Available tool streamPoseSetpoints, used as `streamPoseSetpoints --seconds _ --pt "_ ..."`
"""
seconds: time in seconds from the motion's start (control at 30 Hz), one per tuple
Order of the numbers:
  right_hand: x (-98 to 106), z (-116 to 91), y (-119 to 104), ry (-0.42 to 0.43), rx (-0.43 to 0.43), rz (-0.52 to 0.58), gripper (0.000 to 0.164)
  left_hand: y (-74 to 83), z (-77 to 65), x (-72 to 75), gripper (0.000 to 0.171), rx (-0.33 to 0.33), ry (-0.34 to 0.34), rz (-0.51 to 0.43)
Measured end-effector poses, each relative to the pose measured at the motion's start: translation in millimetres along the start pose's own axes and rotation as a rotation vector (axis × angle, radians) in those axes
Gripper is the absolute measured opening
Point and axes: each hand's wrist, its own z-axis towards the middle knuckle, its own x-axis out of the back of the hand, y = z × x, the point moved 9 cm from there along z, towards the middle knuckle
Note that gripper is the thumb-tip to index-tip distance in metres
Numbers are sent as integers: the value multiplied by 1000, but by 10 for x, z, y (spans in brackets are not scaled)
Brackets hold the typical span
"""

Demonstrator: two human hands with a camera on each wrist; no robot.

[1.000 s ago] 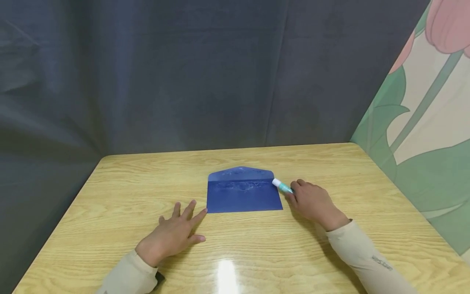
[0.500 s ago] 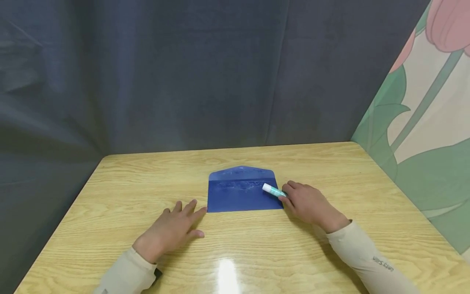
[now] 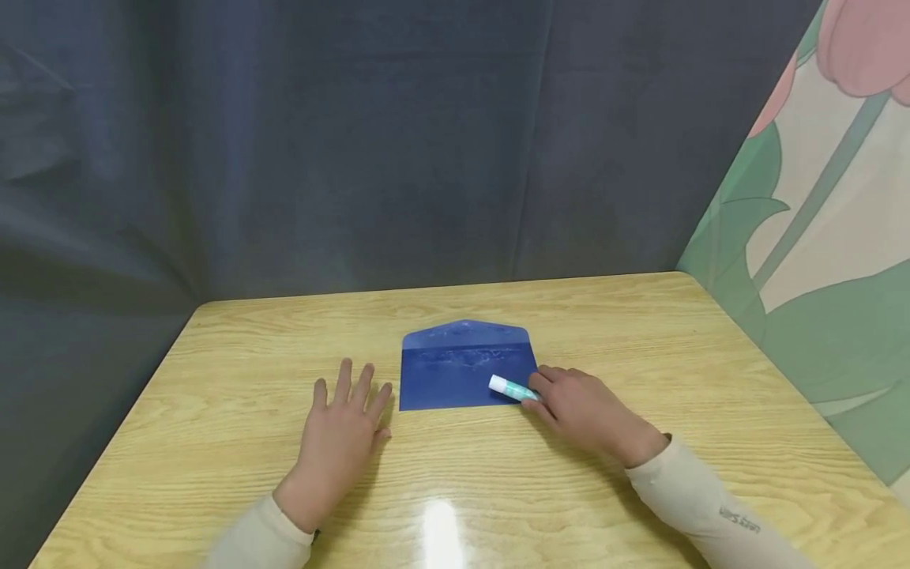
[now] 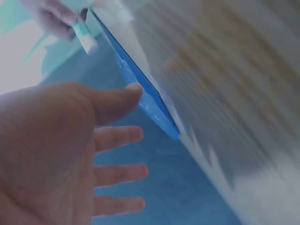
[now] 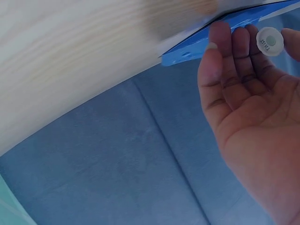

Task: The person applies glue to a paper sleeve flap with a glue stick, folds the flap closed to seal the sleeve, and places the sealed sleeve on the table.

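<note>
the blue envelope [image 3: 448, 387] lies flat on the wooden surface [image 3: 284, 348], its flap [image 3: 465, 335] laid back on the far side, whitish smears [image 3: 465, 358] showing on the flap and just below the fold; my guess is that the gluing is about done, and the next move would call for putting the glue stick [image 3: 516, 390] aside and pressing the flap down before the smears dry; the right hand [image 3: 588, 413], at the envelope's near right corner, pinches that stick between thumb and fingers, white end pointing in over the envelope, though i can't tell from here whether it touches or is capped; the left hand [image 3: 337, 442] is just left of the envelope, apart from it, fingers straight and spread, holding nothing
</note>
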Motion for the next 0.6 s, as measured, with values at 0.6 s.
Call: streamPoseSetpoints --seconds 0.6 --pt "44 -58 -487 22 161 48 20 669 -92 216 47 -251 196 -179"
